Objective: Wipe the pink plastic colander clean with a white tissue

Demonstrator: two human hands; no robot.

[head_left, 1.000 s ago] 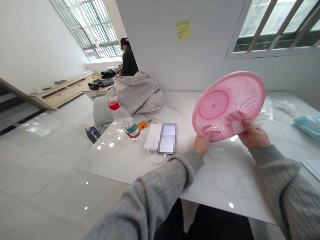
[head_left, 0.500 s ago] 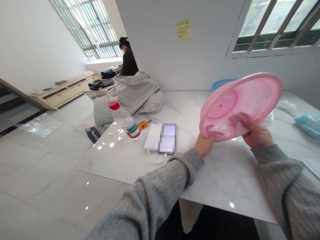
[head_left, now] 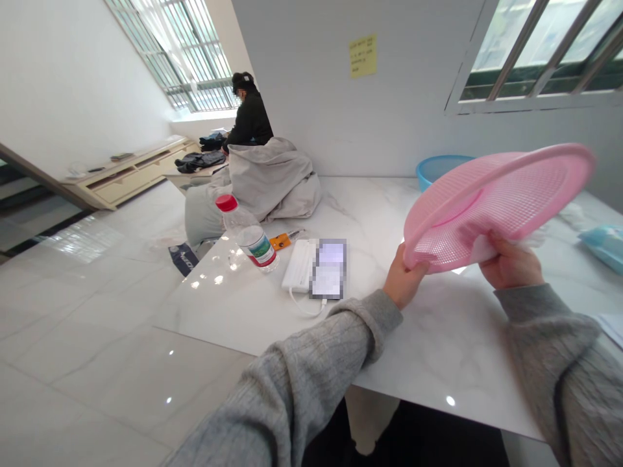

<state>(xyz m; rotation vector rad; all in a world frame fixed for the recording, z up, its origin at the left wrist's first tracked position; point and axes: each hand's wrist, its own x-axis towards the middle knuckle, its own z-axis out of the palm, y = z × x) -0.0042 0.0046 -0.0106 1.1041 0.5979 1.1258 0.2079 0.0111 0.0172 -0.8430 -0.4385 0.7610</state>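
A pink mesh basket (head_left: 506, 201) is held tilted above the white marble-patterned table (head_left: 438, 344). My left hand (head_left: 406, 279) grips its rim at the lower left, thumb on the near side. My right hand (head_left: 513, 263) is closed around a white cloth or tissue (head_left: 483, 250) pressed against the basket's lower wall; the fingers are partly hidden. Behind the basket a blue basket (head_left: 438, 167) rests on the table near the wall, partly covered from view.
A red-capped bottle (head_left: 250, 237), a white power bank (head_left: 298, 269) cabled to a phone (head_left: 329, 269) and an orange packet (head_left: 281, 242) lie left. Grey fabric (head_left: 272, 178) is behind them. A blue pack (head_left: 603, 243) lies right. A person (head_left: 253, 117) sits far back.
The pink basket has moved right and turned, its opening now seen at a flatter angle. More of the blue basket shows. Both hands keep their hold and have shifted slightly right.
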